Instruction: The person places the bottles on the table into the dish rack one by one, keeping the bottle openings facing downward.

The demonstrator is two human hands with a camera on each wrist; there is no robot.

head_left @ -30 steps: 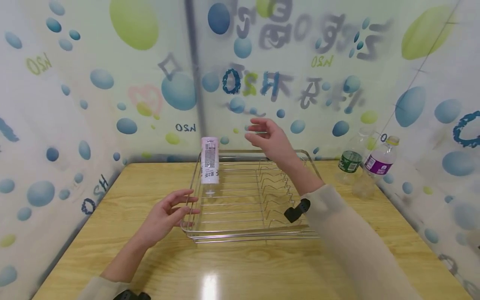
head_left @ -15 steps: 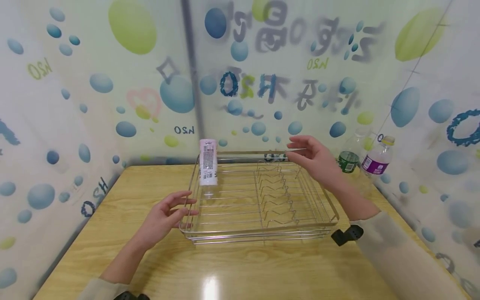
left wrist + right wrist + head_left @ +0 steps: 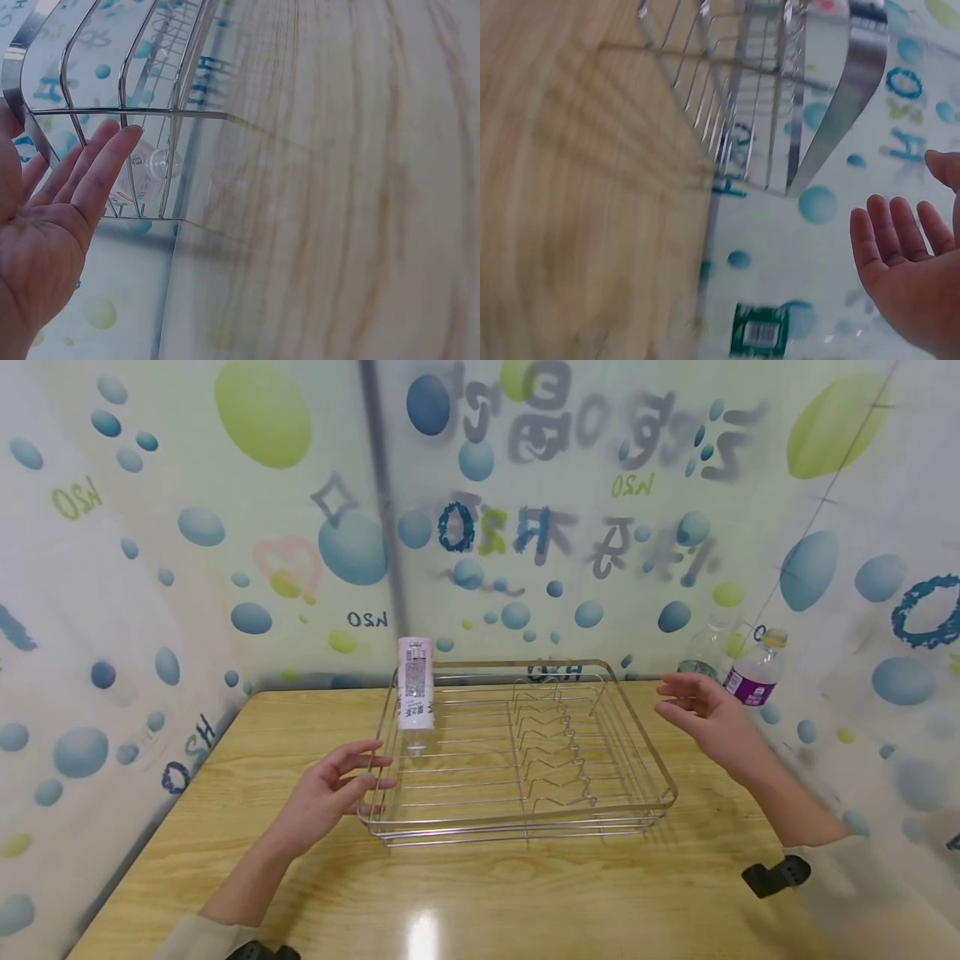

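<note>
bottle pink label unreadable; left hand touches rack.

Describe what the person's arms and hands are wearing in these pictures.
Both hands are bare: the left hand and right hand show no gloves or rings. Each forearm is bare down to a pushed-back, pale beige sleeve. A small black device sits at the right wrist, and another shows at the left sleeve's edge.
</note>
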